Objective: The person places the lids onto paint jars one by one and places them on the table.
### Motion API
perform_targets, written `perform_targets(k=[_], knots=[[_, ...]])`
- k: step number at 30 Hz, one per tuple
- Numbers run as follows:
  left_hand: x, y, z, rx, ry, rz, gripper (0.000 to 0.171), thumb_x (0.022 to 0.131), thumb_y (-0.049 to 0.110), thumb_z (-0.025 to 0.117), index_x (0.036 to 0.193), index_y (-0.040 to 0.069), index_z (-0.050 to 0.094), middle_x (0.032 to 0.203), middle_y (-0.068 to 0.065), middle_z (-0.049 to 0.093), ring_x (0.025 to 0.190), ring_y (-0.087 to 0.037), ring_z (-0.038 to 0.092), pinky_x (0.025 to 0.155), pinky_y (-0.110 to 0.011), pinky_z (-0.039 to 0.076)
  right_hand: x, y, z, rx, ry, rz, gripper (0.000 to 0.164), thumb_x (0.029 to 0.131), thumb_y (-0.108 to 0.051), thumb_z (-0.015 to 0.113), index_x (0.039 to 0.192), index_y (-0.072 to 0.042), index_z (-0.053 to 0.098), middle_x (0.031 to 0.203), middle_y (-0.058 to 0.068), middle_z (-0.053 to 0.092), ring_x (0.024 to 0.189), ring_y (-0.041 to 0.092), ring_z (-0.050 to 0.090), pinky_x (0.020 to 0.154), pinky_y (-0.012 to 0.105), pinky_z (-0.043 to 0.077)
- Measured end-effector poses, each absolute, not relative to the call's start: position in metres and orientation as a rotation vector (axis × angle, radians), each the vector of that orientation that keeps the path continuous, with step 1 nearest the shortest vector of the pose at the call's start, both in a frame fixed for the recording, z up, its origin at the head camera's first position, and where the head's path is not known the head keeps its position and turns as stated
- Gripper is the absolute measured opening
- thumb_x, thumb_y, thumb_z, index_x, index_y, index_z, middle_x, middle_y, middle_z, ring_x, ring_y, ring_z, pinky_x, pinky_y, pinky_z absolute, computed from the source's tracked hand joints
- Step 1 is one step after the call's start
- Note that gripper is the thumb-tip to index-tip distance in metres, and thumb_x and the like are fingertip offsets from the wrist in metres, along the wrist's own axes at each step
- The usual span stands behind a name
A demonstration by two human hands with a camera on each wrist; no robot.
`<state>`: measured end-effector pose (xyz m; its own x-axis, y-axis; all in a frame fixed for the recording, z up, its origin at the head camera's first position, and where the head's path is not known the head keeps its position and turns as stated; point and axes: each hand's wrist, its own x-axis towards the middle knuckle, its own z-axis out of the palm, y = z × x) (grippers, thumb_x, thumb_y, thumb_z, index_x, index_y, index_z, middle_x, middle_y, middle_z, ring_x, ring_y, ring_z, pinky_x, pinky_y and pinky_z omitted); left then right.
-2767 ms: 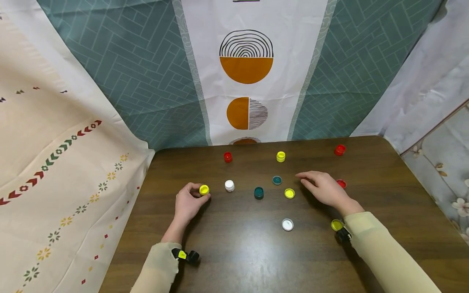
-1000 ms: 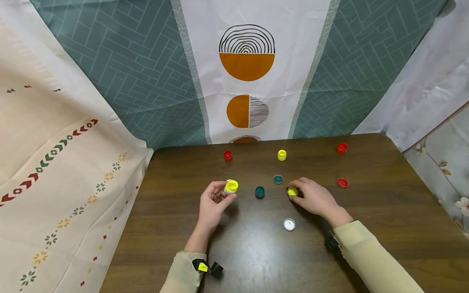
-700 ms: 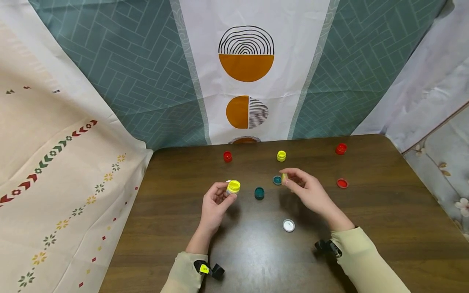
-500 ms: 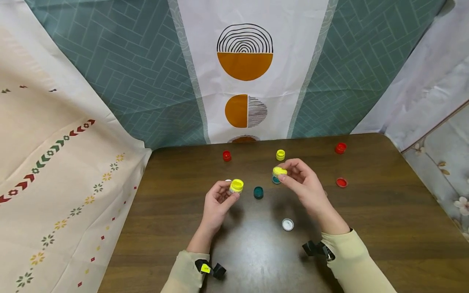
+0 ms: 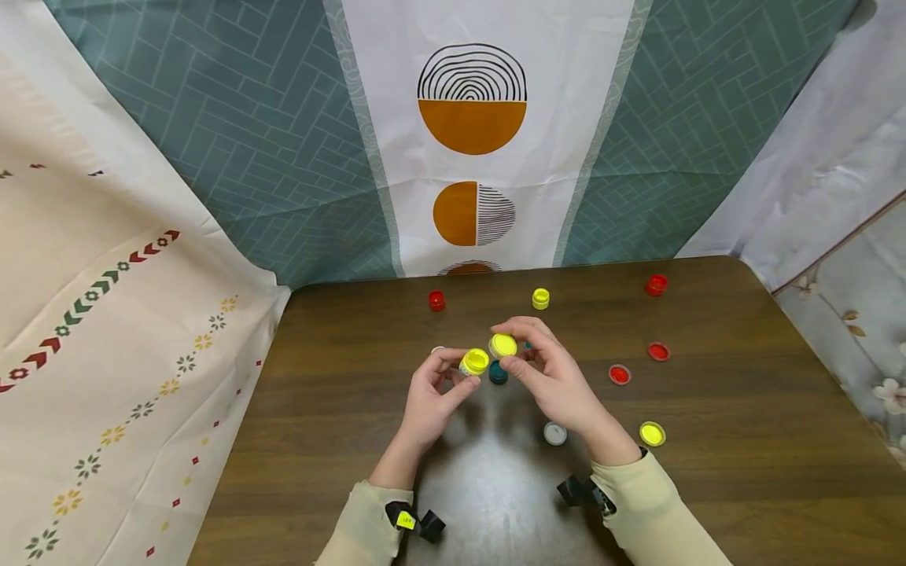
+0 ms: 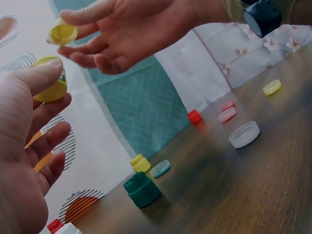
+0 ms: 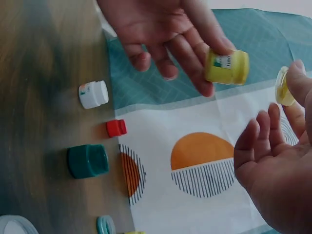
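Between thumb and fingers, my left hand (image 5: 432, 397) grips a small yellow paint jar (image 5: 474, 362) above the table, its uncovered mouth facing up. My right hand (image 5: 559, 385) pinches a yellow lid (image 5: 503, 346) by its edge, tilted, just right of the jar's mouth and a little farther back. In the right wrist view a gap shows between the jar (image 7: 226, 68), which bears a label, and the lid (image 7: 282, 87). A dark green jar (image 5: 499, 373) stands on the table behind the right fingers. The left hand mostly hides a white jar (image 7: 93, 94) in the head view.
Along the back stand a red jar (image 5: 436, 301), a yellow jar (image 5: 541, 299) and another red jar (image 5: 656, 285). Loose lids lie to the right: red (image 5: 659, 351), another red (image 5: 620, 375) and yellow (image 5: 653, 434). Nearer lies a white lid (image 5: 555, 433); a teal lid (image 6: 161, 168) sits behind the green jar.
My left hand has carried the yellow jar rightward. My right hand has picked the yellow lid off the table, turned it and brought it left, close to the jar.
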<state>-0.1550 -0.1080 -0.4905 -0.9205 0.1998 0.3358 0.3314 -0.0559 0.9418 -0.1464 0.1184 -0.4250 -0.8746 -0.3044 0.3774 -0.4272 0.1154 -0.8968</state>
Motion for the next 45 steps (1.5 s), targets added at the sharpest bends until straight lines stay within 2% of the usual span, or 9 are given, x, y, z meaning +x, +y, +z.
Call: perform_targets(k=[4,8,12,16,21,25,33,39,45], knots=[[-0.1537,-0.1064,-0.4890,-0.590,-2.131,-2.133,0.034,0.094,0.003,0.079,0.127,0.003,0.071,0.120,-0.009,0.072,0.099,-0.019,0.060,0.082,-0.028,0.049,-0.1465,0.1174,-0.4277,0.748,-2.320,1.791,0.041,0.099,-0.001,0.074,0.139,-0.009,0.066,0.133,0.002,0.059,0.103,0.021,0.056,0.081,0.029,0.050],[-0.1540,-0.1065,-0.4905,-0.601,-2.175,-2.127,0.033,0.096,0.004,0.077,0.128,0.004,0.071,0.120,-0.009,0.073,0.099,-0.022,0.062,0.083,-0.030,0.050,-0.1463,0.1195,-0.4284,0.767,-2.384,1.707,0.041,0.101,-0.002,0.072,0.140,-0.012,0.067,0.137,0.001,0.059,0.099,0.020,0.059,0.079,0.030,0.052],[-0.1552,-0.1064,-0.4921,-0.619,-2.199,-2.129,0.033,0.097,0.004,0.076,0.129,0.004,0.071,0.121,-0.010,0.074,0.098,-0.022,0.063,0.084,-0.031,0.050,-0.1464,0.1212,-0.4281,0.807,-2.440,1.605,0.040,0.103,-0.003,0.070,0.141,-0.013,0.066,0.142,-0.001,0.060,0.115,0.018,0.058,0.089,0.035,0.052],[-0.1555,-0.1063,-0.4919,-0.642,-2.207,-2.127,0.036,0.096,0.003,0.077,0.131,0.004,0.070,0.122,-0.010,0.075,0.101,-0.021,0.065,0.084,-0.030,0.050,-0.1463,0.1219,-0.4269,0.856,-2.479,1.496,0.041,0.102,-0.003,0.070,0.142,-0.014,0.066,0.145,-0.001,0.060,0.129,0.019,0.053,0.099,0.044,0.052],[-0.1555,-0.1069,-0.4919,-0.649,-2.188,-2.145,0.035,0.095,0.004,0.078,0.129,0.002,0.068,0.116,-0.012,0.078,0.107,-0.020,0.065,0.082,-0.030,0.050,-0.1458,0.1225,-0.4254,0.938,-2.486,1.396,0.044,0.100,-0.003,0.072,0.142,-0.015,0.066,0.146,0.002,0.058,0.137,0.027,0.048,0.107,0.054,0.046],[-0.1549,-0.1079,-0.4916,-0.640,-2.181,-2.153,0.032,0.094,0.004,0.079,0.124,0.002,0.068,0.111,-0.009,0.078,0.104,-0.019,0.065,0.081,-0.031,0.049,-0.1464,0.1220,-0.4259,0.960,-2.496,1.365,0.043,0.101,-0.006,0.072,0.143,-0.017,0.067,0.143,0.002,0.057,0.135,0.027,0.048,0.104,0.052,0.046],[-0.1548,-0.1082,-0.4930,-0.626,-2.182,-2.162,0.029,0.093,0.000,0.079,0.121,0.001,0.071,0.106,0.000,0.078,0.094,-0.017,0.063,0.082,-0.033,0.048,-0.1457,0.1219,-0.4273,0.977,-2.541,1.323,0.043,0.102,-0.004,0.070,0.143,-0.017,0.068,0.143,0.001,0.057,0.132,0.027,0.048,0.101,0.051,0.048],[-0.1543,-0.1084,-0.4945,-0.632,-2.176,-2.164,0.029,0.093,-0.002,0.078,0.120,0.000,0.070,0.103,0.002,0.078,0.091,-0.016,0.063,0.082,-0.031,0.049,-0.1461,0.1219,-0.4283,1.003,-2.557,1.279,0.043,0.102,0.000,0.069,0.141,-0.017,0.069,0.145,0.001,0.059,0.134,0.028,0.048,0.105,0.052,0.047],[-0.1542,-0.1091,-0.4955,-0.660,-2.170,-2.163,0.027,0.095,0.001,0.077,0.121,0.000,0.070,0.105,0.002,0.078,0.091,-0.016,0.060,0.080,-0.029,0.048,-0.1469,0.1224,-0.4290,1.031,-2.534,1.181,0.044,0.099,-0.004,0.074,0.140,-0.020,0.070,0.142,-0.001,0.061,0.130,0.026,0.052,0.102,0.049,0.049]])
